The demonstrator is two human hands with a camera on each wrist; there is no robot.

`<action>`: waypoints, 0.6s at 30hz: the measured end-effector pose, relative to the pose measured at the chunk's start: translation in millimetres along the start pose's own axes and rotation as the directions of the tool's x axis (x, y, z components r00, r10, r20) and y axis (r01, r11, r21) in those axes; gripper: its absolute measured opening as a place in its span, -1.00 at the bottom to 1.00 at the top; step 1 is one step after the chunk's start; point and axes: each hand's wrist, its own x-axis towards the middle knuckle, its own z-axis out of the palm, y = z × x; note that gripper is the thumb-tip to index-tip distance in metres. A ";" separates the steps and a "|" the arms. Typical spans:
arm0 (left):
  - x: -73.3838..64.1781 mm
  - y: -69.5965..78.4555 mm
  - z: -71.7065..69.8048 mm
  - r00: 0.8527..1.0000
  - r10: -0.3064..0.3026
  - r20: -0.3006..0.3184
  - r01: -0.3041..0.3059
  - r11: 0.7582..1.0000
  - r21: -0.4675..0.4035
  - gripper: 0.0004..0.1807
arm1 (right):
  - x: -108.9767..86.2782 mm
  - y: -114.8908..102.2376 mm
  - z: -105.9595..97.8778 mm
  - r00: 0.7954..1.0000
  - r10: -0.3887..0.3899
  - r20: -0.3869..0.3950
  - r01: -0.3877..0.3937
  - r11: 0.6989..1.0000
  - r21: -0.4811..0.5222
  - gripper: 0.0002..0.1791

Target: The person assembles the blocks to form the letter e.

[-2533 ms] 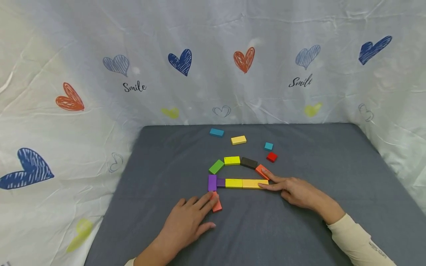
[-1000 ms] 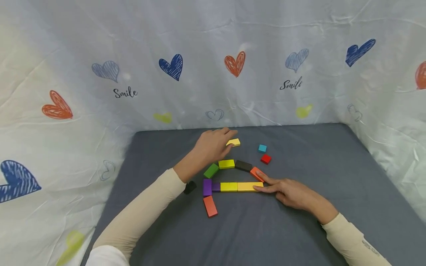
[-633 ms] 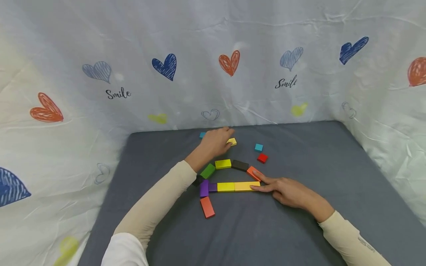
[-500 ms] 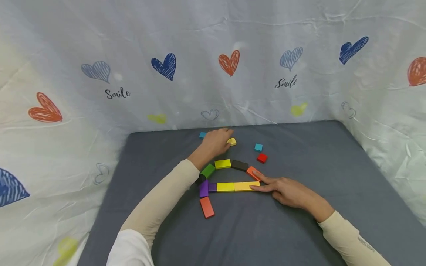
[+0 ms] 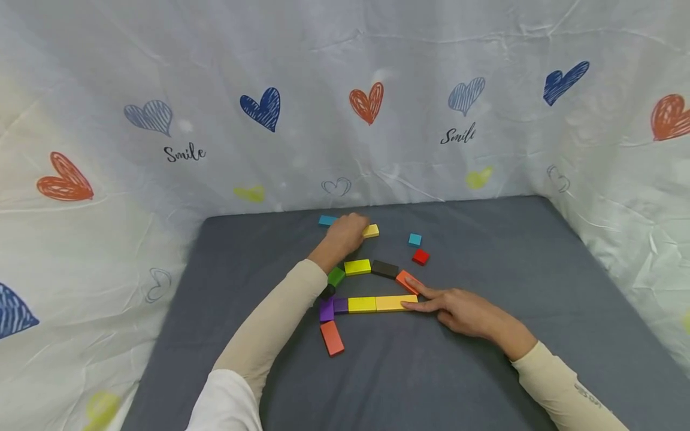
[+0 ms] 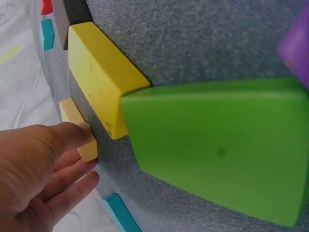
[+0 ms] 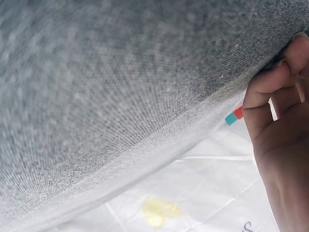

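My left hand (image 5: pixel 347 233) is at the far side of the cloth, pinching a pale yellow block (image 6: pixel 72 113) between thumb and fingers. My right hand (image 5: pixel 463 308) has two straight fingers out. One touches an orange block (image 5: pixel 405 279) ending an arc, the other a light orange block (image 5: pixel 390 303) ending a straight row. The arc continues with black (image 5: pixel 385 269), bright yellow (image 5: pixel 357 267) and green (image 5: pixel 336 276) blocks. A yellow block (image 5: pixel 362 304), a dark purple one (image 5: pixel 341 306) and a purple one (image 5: pixel 326 309) extend the row leftward. A coral block (image 5: pixel 332 338) slants below the purple one.
Near the back edge lies a blue block (image 5: pixel 326 221), partly behind my left hand. A small teal block (image 5: pixel 415 240) and a red block (image 5: pixel 421 257) sit right of centre. Grey cloth (image 5: pixel 431 371) covers the surface; a heart-printed curtain (image 5: pixel 302 161) hangs behind it.
My left hand has left the coral block, reached to the back and taken hold of the pale yellow block. My right hand keeps its two fingers on the blocks. The head view has shifted slightly.
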 end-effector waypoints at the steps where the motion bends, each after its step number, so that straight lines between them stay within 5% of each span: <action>1: 0.3 0.1 0.3 1.000 -0.005 0.001 0.005 1.000 -0.001 -0.67 | 0.1 0.0 0.4 1.000 -0.001 0.000 0.001 1.000 -0.001 -0.03; 8: 0.3 1.8 -3.4 0.999 -0.025 0.025 0.025 1.000 -0.002 -0.63 | 0.7 0.2 1.1 1.000 -0.010 -0.005 0.010 1.000 -0.016 -0.03; 18: -1.0 -2.0 -6.6 1.000 0.027 0.005 -0.027 0.999 -0.023 -0.62 | -0.9 -0.5 0.7 1.000 0.016 -0.007 -0.016 1.000 -0.014 -0.02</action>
